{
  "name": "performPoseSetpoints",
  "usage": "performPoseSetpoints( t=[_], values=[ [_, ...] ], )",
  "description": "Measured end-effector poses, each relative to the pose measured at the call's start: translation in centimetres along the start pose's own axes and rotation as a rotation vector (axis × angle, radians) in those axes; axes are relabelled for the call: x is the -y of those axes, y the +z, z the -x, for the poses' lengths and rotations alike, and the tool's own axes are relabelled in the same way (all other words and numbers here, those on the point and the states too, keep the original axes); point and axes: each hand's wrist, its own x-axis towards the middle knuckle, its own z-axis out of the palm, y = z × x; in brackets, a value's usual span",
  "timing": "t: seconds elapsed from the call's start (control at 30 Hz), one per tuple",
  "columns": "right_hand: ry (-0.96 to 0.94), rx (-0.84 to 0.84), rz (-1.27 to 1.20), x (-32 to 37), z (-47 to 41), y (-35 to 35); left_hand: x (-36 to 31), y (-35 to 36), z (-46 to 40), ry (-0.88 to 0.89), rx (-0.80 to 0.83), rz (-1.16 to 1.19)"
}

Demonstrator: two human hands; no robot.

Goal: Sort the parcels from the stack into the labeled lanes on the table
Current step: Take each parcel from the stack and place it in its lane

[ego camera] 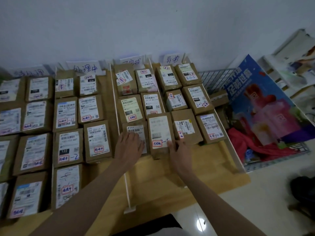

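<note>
Brown cardboard parcels with white shipping labels lie in rows across a wooden table (201, 169), split into lanes by thin white dividers (127, 184). Handwritten lane signs (87, 68) stand along the back wall. My left hand (128, 147) lies flat, fingers straight, on a parcel (134, 129) at the front of the third lane. Next to it is a parcel (159, 132) with a red-stamped label; my right hand (176, 151) touches its front right corner, fingers resting along its edge.
A wire basket (219, 79) to the right holds a blue and pink printed box (265, 106), a red cloth (252, 147) and a loose parcel (219, 97). White shelving (293, 68) stands at the far right. Pale tiled floor (201, 223) lies below the table's front edge.
</note>
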Motion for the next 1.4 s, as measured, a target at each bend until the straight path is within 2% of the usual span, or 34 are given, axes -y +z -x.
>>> performPoseSetpoints(
  t=[0.27,0.43,0.67,0.87,0.97,1.07,1.13,1.27,1.4],
  values=[
    [-0.083,0.024,0.01,-0.8,0.0,-1.1,-1.1,0.9,-0.2,-0.073,0.006,-0.034],
    [-0.074,0.071,-0.002,-1.5,-2.1,-0.7,-1.8,1.0,-0.4,-0.102,0.024,-0.058],
    [0.036,0.197,0.065,-1.7,-5.6,0.7,-2.2,1.5,-0.6,-0.149,0.057,-0.067],
    [0.03,0.307,0.141,-0.4,-7.0,0.6,-2.6,1.5,-0.4,-0.198,0.111,-0.046],
    [0.012,0.306,0.167,0.3,-7.3,-0.9,-3.1,0.9,-0.2,-0.218,0.152,-0.007],
    [-0.068,0.253,0.17,1.7,-7.1,-4.0,-2.8,-0.6,-0.3,-0.24,0.177,0.01],
    [-0.163,0.198,0.187,3.2,-6.9,-6.6,-2.4,-2.7,-0.8,-0.251,0.137,-0.016],
    [-0.538,0.026,0.356,6.4,-6.8,-9.7,-1.6,-8.5,-0.8,-0.265,0.02,-0.115],
    [-0.825,-0.067,0.472,9.8,-5.2,-9.0,-0.5,-12.9,2.5,-0.339,-0.129,-0.166]
  ],
)
